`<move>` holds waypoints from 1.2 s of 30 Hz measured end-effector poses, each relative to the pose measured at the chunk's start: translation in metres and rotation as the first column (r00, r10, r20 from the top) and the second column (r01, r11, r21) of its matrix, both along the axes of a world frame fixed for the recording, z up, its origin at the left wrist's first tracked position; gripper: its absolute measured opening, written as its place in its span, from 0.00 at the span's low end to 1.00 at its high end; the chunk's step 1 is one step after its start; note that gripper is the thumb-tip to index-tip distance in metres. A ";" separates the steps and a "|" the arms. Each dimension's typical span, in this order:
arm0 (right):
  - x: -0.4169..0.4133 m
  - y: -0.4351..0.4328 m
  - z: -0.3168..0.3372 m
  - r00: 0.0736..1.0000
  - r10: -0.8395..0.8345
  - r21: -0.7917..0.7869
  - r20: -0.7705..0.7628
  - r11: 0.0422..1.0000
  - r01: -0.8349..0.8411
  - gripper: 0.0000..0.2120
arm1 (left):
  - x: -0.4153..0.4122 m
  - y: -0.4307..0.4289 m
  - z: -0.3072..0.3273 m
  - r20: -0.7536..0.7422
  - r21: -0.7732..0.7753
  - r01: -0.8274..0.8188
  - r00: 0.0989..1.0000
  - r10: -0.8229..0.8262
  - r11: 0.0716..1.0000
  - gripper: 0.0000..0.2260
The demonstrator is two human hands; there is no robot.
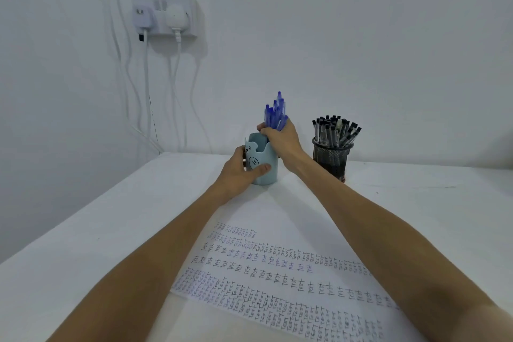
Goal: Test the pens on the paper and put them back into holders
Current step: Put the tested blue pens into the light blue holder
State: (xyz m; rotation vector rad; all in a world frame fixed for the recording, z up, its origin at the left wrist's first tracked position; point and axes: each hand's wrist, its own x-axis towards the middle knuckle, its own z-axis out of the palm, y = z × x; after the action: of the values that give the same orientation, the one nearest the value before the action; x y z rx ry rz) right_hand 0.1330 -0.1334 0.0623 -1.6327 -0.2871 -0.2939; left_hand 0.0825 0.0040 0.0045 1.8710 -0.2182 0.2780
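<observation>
Nearest you lies the paper point(277, 272), covered in rows of test writing. Beyond it your left hand point(241, 169) wraps the blue holder point(268, 158), thumb across its front, steadying it on the table. Directly above its mouth your right hand point(280, 137) grips a bundle of blue pens point(274, 112), long axis near upright; their lower ends are hidden, so I cannot tell how deep they sit. The holder lies straight below. Right of it, apart, stands the mesh holder point(331, 157) of black pens point(334, 130).
</observation>
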 end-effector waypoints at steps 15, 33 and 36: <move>-0.014 0.007 -0.005 0.992 -0.113 -0.016 0.053 0.993 0.114 0.15 | -0.002 -0.003 -0.001 0.009 0.011 -0.018 1.000 0.018 1.000 0.27; -0.018 0.010 0.031 0.991 -0.129 0.165 -0.043 0.977 0.134 0.12 | -0.006 -0.006 0.000 0.012 0.026 -0.018 1.000 0.018 0.999 0.28; -0.019 0.005 0.048 0.989 -0.149 0.193 0.023 0.971 0.141 0.16 | -0.007 -0.006 0.001 0.017 0.031 -0.012 1.000 0.011 0.999 0.28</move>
State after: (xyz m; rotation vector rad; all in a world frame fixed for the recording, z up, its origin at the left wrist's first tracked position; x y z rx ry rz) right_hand 0.1144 -0.1280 0.1100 -1.4616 -0.1621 -0.4502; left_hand 0.0757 -0.0016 0.0053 1.9013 -0.2246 0.2999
